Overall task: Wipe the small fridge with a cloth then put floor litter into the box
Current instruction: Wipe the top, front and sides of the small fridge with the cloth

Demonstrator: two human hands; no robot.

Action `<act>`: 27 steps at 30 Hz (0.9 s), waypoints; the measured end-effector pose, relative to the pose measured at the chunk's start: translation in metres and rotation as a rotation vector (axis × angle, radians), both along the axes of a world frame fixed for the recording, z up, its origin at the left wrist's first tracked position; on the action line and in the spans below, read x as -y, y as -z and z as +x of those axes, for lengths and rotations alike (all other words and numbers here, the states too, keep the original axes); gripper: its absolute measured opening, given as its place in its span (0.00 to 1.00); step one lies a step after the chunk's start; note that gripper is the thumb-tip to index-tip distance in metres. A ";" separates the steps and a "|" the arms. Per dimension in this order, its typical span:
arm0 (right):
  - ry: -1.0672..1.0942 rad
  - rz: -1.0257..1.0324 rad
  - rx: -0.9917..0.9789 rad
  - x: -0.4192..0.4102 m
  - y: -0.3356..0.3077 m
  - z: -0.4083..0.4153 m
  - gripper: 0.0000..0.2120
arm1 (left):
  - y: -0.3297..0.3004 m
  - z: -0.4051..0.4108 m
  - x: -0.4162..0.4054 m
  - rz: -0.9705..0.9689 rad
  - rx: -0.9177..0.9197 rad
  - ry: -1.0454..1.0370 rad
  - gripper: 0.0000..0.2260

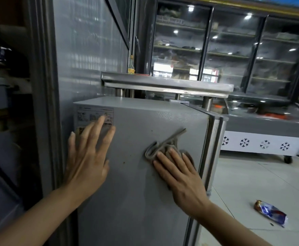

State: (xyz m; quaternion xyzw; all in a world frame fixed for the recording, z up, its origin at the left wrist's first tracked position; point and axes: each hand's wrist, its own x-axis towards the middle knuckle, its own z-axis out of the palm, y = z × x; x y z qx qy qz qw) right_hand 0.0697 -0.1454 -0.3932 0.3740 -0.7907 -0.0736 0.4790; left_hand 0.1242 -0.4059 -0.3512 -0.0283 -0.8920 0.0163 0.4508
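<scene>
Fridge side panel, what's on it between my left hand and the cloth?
In the head view, the fridge panel between the left hand and the cloth is bare grey metal, apart from a few small brownish specks.

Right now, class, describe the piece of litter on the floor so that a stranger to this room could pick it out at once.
Start at the small grey fridge that the right hand wipes with a cloth. Look right of it, down to the pale tiled floor. There lies a crumpled wrapper, blue, white and red with a brown end, the only large piece of litter on those tiles.

Dim, soft frame; ceiling lamps glare on glass doors.
</scene>
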 end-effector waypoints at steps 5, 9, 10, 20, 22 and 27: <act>-0.026 -0.316 -0.025 0.046 -0.063 -0.008 0.26 | 0.011 0.003 0.015 0.079 -0.009 -0.051 0.45; -0.071 -0.196 0.005 0.062 -0.024 -0.008 0.26 | 0.017 0.004 0.022 0.044 0.037 -0.058 0.46; -0.073 -0.068 0.007 0.059 -0.008 -0.006 0.25 | 0.018 0.005 0.024 0.042 0.052 -0.059 0.46; -0.040 -0.190 -0.021 0.095 -0.064 -0.004 0.25 | 0.027 0.011 0.042 0.099 0.067 -0.049 0.48; -0.037 -0.255 -0.016 0.114 -0.055 -0.004 0.25 | 0.035 0.009 0.042 0.146 0.048 -0.007 0.48; -0.087 0.324 -0.043 0.104 0.009 0.007 0.25 | 0.045 0.014 0.049 0.217 0.094 0.106 0.44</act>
